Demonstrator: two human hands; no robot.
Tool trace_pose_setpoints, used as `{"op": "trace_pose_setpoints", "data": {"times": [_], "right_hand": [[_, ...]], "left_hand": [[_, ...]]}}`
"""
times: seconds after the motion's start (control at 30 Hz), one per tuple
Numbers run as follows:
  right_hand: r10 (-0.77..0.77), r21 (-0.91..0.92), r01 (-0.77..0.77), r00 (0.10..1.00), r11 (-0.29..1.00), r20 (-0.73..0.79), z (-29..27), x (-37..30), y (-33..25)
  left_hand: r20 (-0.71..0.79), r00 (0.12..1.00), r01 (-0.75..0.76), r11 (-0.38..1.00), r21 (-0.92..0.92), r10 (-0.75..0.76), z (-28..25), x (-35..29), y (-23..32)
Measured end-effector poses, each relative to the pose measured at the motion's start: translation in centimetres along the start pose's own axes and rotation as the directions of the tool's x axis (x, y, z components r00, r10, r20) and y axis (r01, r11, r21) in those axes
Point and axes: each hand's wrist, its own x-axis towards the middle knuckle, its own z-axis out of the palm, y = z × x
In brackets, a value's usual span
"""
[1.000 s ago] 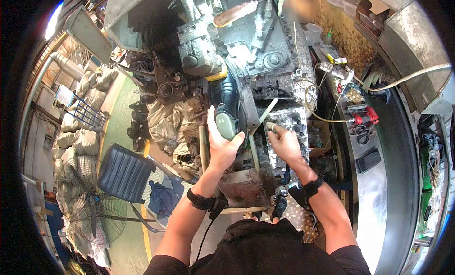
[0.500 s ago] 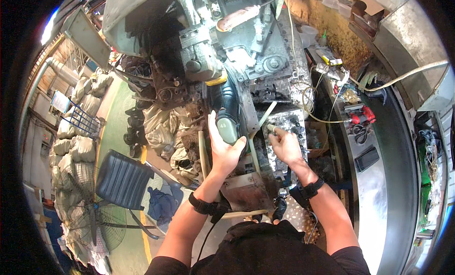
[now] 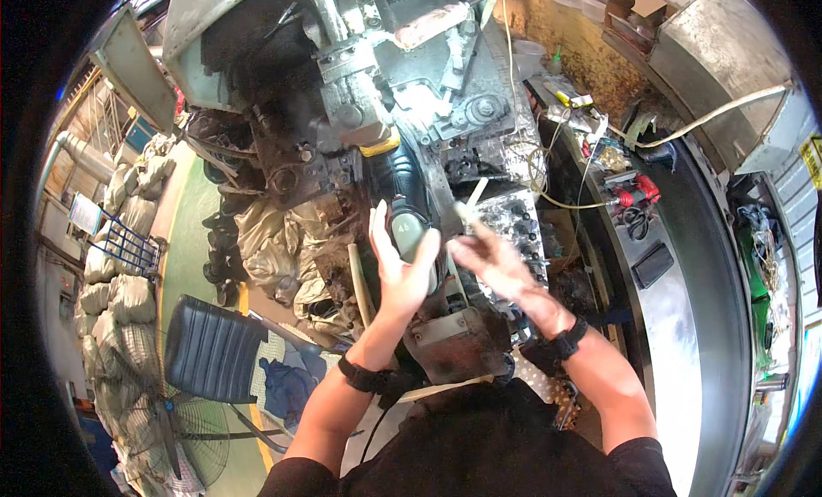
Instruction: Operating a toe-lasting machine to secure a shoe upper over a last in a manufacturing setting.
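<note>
A dark shoe (image 3: 396,176) sits in a metal shoe-making machine (image 3: 355,86), its toe under a yellow pad (image 3: 381,146). The pale green top of a last (image 3: 408,233) shows at its heel end, nearest me. My left hand (image 3: 402,270) is wrapped round that heel, fingers along the left side and thumb on the right. To the right of the heel is my right hand (image 3: 497,261), smeared by motion and apart from the shoe. A small pale piece (image 3: 467,213) shows at its fingertips; whether it is held cannot be made out.
Beyond my right hand is a metal plate with knobs (image 3: 522,219). At right, a bench (image 3: 664,326) carries a red power tool (image 3: 635,191), scissors (image 3: 635,223) and a phone (image 3: 652,266). A black chair (image 3: 210,347), a fan (image 3: 184,428) and sacks (image 3: 128,300) stand at left.
My right hand has come off the knobbed plate and moved left towards the shoe's heel. My left hand stays round the heel. The whole view has shifted slightly.
</note>
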Motion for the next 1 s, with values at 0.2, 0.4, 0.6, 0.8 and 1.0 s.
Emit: {"op": "trace_pose_setpoints", "data": {"times": [0.2,0.4,0.6,0.8,1.0], "right_hand": [[-0.262,-0.239,0.224,0.954,0.945,-0.144,7.1,1.2,-2.1],[-0.300,-0.253,0.242,0.926,0.937,-0.227,8.8,1.5,-1.4],[-0.296,0.178,0.347,0.919,0.921,-0.259,6.9,0.6,-3.8],[-0.281,0.180,0.287,0.958,0.941,-0.058,3.4,-10.5,-10.3],[-0.583,-0.316,0.536,0.810,0.783,-0.069,1.9,-20.1,-2.7]], "left_hand": [[0.162,0.963,0.253,0.926,-0.280,-0.214,-3.9,1.9,1.3],[0.138,0.961,0.273,0.901,-0.336,-0.240,-6.5,1.9,0.2],[-0.034,0.983,0.158,0.927,-0.339,-0.180,-8.5,1.5,2.2],[0.146,0.941,0.336,0.787,-0.518,-0.306,-7.6,3.6,11.3],[0.263,0.958,0.068,0.803,-0.593,0.113,-3.1,0.6,13.4]]}}
